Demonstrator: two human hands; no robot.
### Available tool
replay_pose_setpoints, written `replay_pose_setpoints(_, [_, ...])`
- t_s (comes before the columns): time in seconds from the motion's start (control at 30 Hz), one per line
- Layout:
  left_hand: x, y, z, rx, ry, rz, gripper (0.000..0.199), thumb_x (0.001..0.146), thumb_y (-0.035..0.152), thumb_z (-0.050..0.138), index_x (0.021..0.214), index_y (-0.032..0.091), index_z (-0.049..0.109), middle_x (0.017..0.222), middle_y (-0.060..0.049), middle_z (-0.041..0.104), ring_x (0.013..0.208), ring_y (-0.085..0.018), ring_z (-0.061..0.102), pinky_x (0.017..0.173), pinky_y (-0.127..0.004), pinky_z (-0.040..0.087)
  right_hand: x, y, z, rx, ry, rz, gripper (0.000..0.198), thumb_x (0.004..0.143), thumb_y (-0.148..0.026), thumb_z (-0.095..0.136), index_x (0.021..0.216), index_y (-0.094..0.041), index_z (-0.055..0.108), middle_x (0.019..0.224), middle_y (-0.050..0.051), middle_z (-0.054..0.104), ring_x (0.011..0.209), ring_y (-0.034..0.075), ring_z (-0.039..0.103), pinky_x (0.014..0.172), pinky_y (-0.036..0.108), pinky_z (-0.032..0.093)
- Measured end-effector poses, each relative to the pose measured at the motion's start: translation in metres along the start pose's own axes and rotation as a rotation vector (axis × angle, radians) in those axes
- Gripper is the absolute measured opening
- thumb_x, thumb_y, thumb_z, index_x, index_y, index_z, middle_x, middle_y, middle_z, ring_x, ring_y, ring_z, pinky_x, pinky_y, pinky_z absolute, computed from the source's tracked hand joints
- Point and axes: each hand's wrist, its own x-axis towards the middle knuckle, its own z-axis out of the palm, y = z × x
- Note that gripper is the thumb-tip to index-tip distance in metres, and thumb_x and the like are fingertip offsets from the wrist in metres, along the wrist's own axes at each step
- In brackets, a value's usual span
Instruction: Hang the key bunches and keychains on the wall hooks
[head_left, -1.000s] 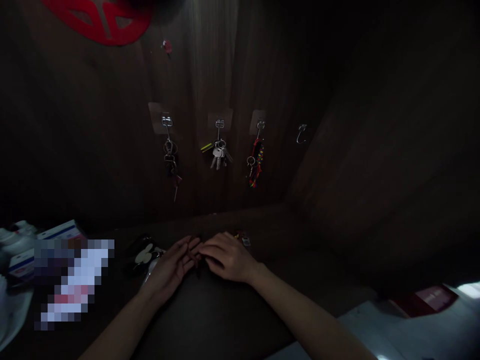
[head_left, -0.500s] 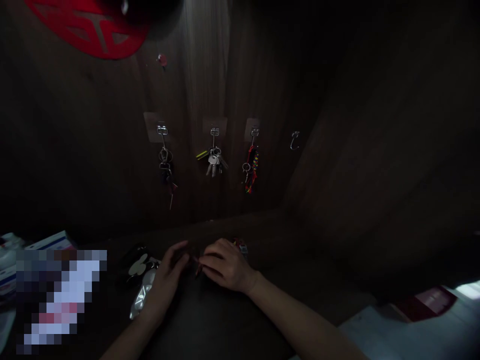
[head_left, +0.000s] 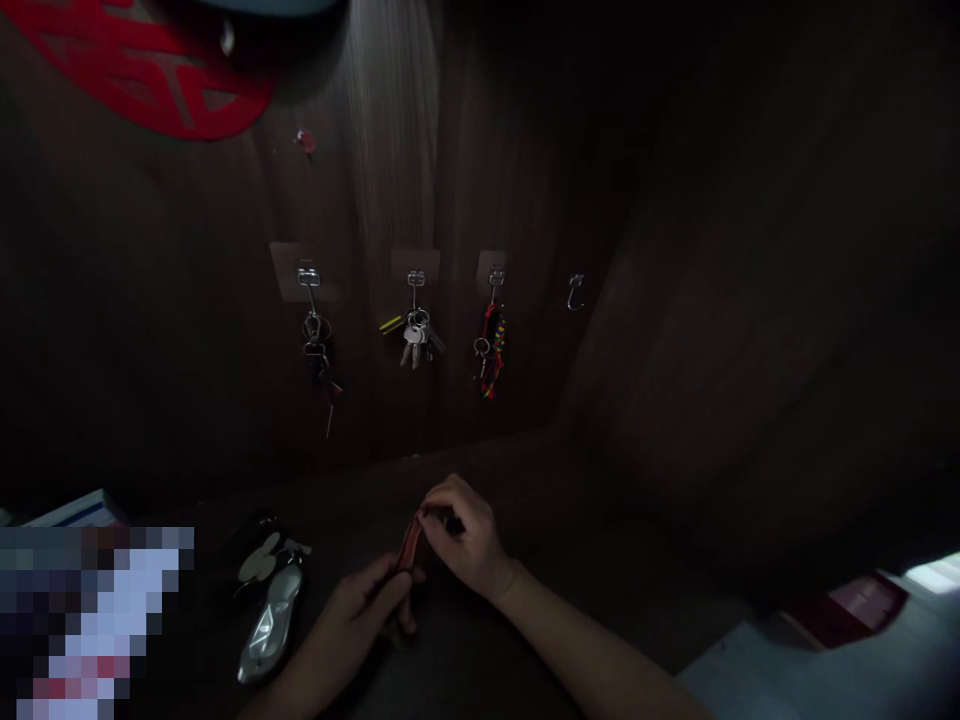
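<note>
A narrow reddish strap [head_left: 409, 545] stretches between my two hands above the dark surface. Its lower end is pinched between the thumb and fingers of my left hand [head_left: 364, 605]. The fingers of my right hand [head_left: 469, 535] are closed on its upper end, and a small dark thing in that hand is too dim to make out. Left of my hands lie a shiny silver item with a rounded end [head_left: 270, 625] and a pale, rounded flat piece [head_left: 259, 560] beside dark items.
On the wood panel, hooks hold a dark key bunch [head_left: 319, 350], silver keys [head_left: 415, 335] and a colourful braided cord with a ring [head_left: 491, 355]. A bare hook [head_left: 575, 292] is farther right. A red box [head_left: 847, 608] sits at lower right, a carton [head_left: 82, 508] at left.
My left hand has closed on the strap, which is now stretched between both hands. A colourful item beside my right hand is no longer visible. The view has shifted slightly.
</note>
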Motion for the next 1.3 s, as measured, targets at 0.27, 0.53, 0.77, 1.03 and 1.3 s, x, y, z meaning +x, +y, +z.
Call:
replay_pose_setpoints(0.27, [0.005, 0.008, -0.002, 0.045, 0.054, -0.046, 0.037, 0.080, 0.050, 0.045, 0.062, 0.021, 0.058, 0.053, 0.003, 0.059, 0.058, -0.015, 0.058, 0.066, -0.025, 0.043, 0.012, 0.019, 0.000, 0.454, 0.186, 0.571, 0.020, 0.072, -0.036, 0.062, 0.072, -0.020, 0.049, 0.064, -0.003, 0.050, 0.059, 0.011, 0.049, 0.056, 0.022, 0.041])
replay_pose_setpoints(0.53, [0.013, 0.000, -0.008, -0.003, 0.238, -0.063, 0.036, 0.073, 0.054, 0.050, 0.082, 0.021, 0.061, 0.059, 0.003, 0.061, 0.054, -0.015, 0.056, 0.062, -0.026, 0.045, 0.017, 0.023, -0.007, 0.696, 0.108, 0.716, 0.019, 0.068, -0.026, 0.064, 0.080, -0.021, 0.051, 0.064, -0.004, 0.056, 0.053, 0.009, 0.049, 0.050, 0.020, 0.036])
replay_pose_setpoints(0.77, [0.012, 0.003, -0.012, -0.015, 0.338, -0.077, 0.027, 0.075, 0.050, 0.050, 0.079, 0.025, 0.058, 0.058, 0.003, 0.061, 0.055, -0.016, 0.056, 0.060, -0.026, 0.046, 0.017, 0.026, -0.012, 0.984, 0.017, 0.812, 0.011, 0.068, -0.020, 0.066, 0.077, -0.017, 0.060, 0.056, -0.003, 0.057, 0.050, 0.007, 0.048, 0.049, 0.018, 0.034])
replay_pose_setpoints(1.03, [0.011, -0.003, -0.013, -0.038, 0.342, -0.093, 0.032, 0.077, 0.046, 0.050, 0.102, 0.026, 0.057, 0.065, 0.003, 0.065, 0.060, -0.016, 0.059, 0.065, -0.026, 0.048, 0.020, 0.017, -0.021, 1.073, -0.083, 0.720, 0.027, 0.068, -0.020, 0.062, 0.095, -0.016, 0.067, 0.091, 0.009, 0.070, 0.076, 0.014, 0.062, 0.059, 0.021, 0.041])
replay_pose_setpoints(1.3, [0.015, -0.019, -0.010, 0.016, 0.248, -0.055, 0.034, 0.070, 0.044, 0.060, 0.096, 0.022, 0.059, 0.077, 0.000, 0.068, 0.070, -0.017, 0.062, 0.063, -0.024, 0.048, 0.019, 0.011, -0.018, 0.788, -0.060, 0.687, 0.021, 0.064, -0.024, 0.072, 0.084, -0.019, 0.067, 0.082, 0.004, 0.071, 0.075, 0.015, 0.064, 0.066, 0.025, 0.046])
